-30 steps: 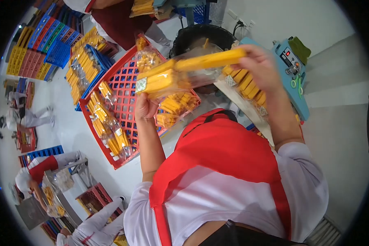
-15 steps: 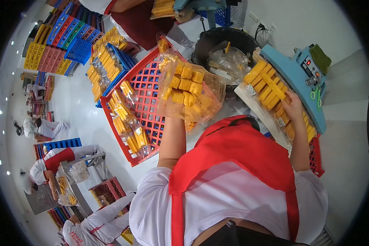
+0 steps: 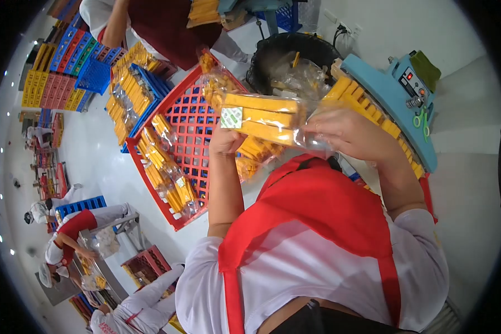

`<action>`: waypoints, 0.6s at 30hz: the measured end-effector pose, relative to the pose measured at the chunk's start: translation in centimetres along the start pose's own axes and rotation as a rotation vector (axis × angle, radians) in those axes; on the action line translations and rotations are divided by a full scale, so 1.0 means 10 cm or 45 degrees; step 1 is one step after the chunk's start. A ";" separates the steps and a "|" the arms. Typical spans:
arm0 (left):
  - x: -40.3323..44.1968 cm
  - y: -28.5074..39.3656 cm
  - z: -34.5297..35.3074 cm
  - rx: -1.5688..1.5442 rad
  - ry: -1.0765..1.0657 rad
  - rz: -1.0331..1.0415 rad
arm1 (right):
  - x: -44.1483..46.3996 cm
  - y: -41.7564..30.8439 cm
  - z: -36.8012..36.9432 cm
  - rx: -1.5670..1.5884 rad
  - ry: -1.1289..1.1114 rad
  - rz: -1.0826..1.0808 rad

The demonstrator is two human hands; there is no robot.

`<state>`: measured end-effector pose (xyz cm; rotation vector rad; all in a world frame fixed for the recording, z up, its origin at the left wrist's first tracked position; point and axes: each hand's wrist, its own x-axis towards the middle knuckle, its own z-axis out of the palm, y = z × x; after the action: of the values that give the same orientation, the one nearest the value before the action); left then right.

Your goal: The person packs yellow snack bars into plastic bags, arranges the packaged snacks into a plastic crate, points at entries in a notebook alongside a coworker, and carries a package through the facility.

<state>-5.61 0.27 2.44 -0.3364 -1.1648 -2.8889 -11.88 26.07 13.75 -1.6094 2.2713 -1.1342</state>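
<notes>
A clear plastic bag of long yellow sticks (image 3: 267,118), with a green and white label at its left end, lies level in front of my chest. My left hand (image 3: 226,140) is closed on the labelled end from below. At the other end, my right hand (image 3: 345,131) grips the loose plastic, its fingers pinched together. More bagged yellow pieces (image 3: 256,153) show beneath the held bag, partly hidden. To the right, a row of yellow sticks (image 3: 367,108) lies along the blue sealing machine (image 3: 389,117).
A red crate (image 3: 190,100) with packed bags stands at left, near stacked blue trays (image 3: 160,83). A black-lined bin (image 3: 261,61) holds plastic scraps. Green scissors (image 3: 422,119) hang on the machine. One co-worker (image 3: 167,28) stands ahead; others work at far left.
My right hand has left the sticks by the machine and taken the bag's loose end. The bag has turned from end-on to lengthwise, its label now showing.
</notes>
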 end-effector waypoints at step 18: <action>-0.32 0.05 0.07 -0.400 0.111 -0.041 | 0.16 0.08 0.40 0.319 0.245 0.341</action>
<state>-2.29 0.16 2.65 -0.1925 -0.7094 -3.0773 -11.16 22.80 10.89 -1.1110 2.2571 -1.4814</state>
